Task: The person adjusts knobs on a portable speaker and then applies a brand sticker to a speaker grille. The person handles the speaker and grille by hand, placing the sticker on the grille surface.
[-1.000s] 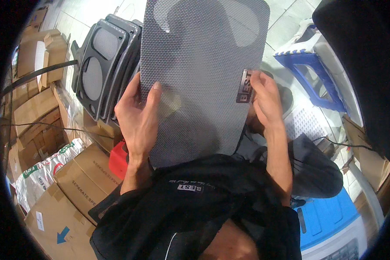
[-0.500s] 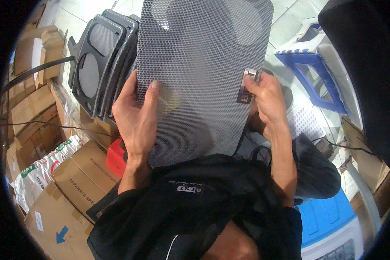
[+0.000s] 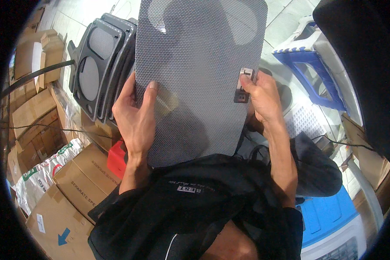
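I hold a large grey perforated metal grille [image 3: 195, 65] upright in front of me. My left hand [image 3: 134, 115] grips its left edge, thumb lying over the front of the mesh. On the right edge, my right hand [image 3: 261, 100] holds the grille, thumb pressing a small rectangular metal badge [image 3: 243, 84] fixed to the mesh. The grille's lower end rests near a black garment [image 3: 195, 212] on my lap.
A stack of black speaker frames [image 3: 100, 65] leans at the left behind the grille. Cardboard boxes [image 3: 80, 182] and a white sack [image 3: 41, 175] fill the lower left. A blue step stool [image 3: 310, 65] stands at the right, a blue bin [image 3: 331, 221] at the lower right.
The grille has risen slightly and shifted a little left in view. My right thumb has moved onto the badge; my left hand keeps its grip.
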The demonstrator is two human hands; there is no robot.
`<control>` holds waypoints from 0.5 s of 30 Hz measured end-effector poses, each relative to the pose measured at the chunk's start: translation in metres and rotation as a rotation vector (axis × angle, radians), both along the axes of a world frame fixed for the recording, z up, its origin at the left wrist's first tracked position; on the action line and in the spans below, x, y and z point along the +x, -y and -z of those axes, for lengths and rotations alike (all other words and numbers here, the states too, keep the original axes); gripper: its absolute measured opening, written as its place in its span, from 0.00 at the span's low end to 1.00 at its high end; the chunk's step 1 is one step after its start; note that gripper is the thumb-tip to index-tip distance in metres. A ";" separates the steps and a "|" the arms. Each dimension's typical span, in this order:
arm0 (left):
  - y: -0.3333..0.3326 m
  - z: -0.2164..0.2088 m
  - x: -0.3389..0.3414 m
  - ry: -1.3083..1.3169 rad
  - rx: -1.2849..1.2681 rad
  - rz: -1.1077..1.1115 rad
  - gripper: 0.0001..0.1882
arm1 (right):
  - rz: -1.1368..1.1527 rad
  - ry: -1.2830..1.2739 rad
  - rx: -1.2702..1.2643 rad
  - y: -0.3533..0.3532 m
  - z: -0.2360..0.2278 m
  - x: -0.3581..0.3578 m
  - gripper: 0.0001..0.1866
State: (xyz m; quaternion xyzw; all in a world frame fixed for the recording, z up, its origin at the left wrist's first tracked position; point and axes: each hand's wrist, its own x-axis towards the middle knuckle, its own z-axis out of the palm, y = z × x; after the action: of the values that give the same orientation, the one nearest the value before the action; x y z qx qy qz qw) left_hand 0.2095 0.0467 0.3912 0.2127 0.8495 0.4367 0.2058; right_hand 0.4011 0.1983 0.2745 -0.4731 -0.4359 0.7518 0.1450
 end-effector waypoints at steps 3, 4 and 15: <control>0.001 0.001 -0.001 -0.005 -0.001 0.006 0.24 | 0.006 -0.034 0.008 0.002 0.004 0.001 0.06; 0.001 0.001 -0.002 -0.012 -0.009 0.003 0.24 | 0.000 -0.042 0.020 0.002 0.006 0.002 0.06; 0.002 0.004 -0.002 -0.001 0.028 0.029 0.25 | -0.003 -0.099 -0.002 0.002 0.011 0.004 0.08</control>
State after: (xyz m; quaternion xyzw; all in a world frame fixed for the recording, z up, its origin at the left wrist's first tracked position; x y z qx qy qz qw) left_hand 0.2072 0.0451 0.3874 0.2281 0.8402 0.4455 0.2085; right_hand 0.4046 0.1962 0.2634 -0.4350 -0.4280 0.7749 0.1648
